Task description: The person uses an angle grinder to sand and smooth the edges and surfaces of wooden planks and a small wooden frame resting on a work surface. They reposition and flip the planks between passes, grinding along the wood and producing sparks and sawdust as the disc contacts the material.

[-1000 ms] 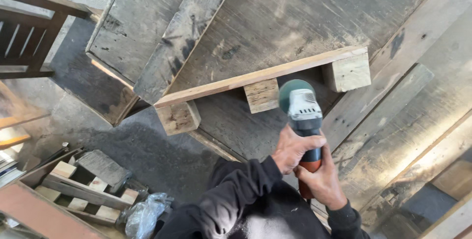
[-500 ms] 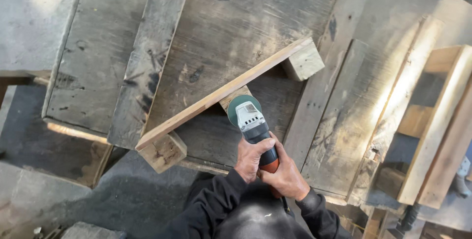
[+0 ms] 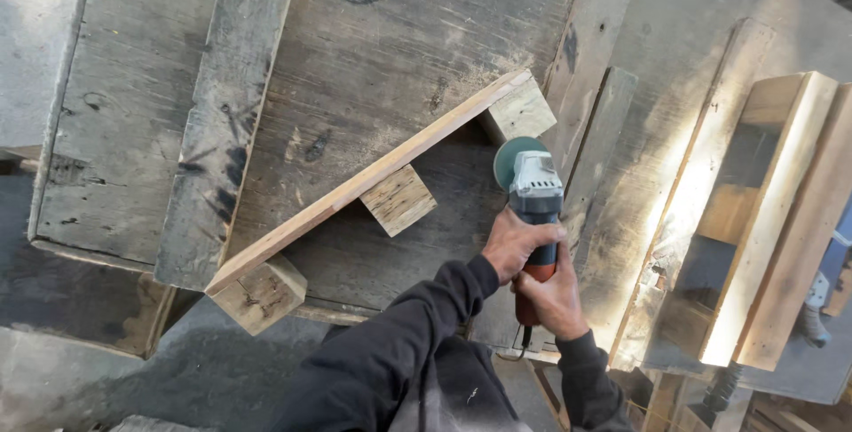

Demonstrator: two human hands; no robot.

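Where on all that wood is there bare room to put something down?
The wide grey board above the pale plank is bare, and so are the boards at the far left. It is crowded by the grinder, where the left hand and right hand grip it beside the end block.

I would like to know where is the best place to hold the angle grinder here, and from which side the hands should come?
Probably the narrow rear body of the angle grinder, approached from the cord end near the person. The left hand and right hand wrap it there, one behind the other. The green disc guard sits at the far end, beside the pallet block, so hands are best kept behind it.
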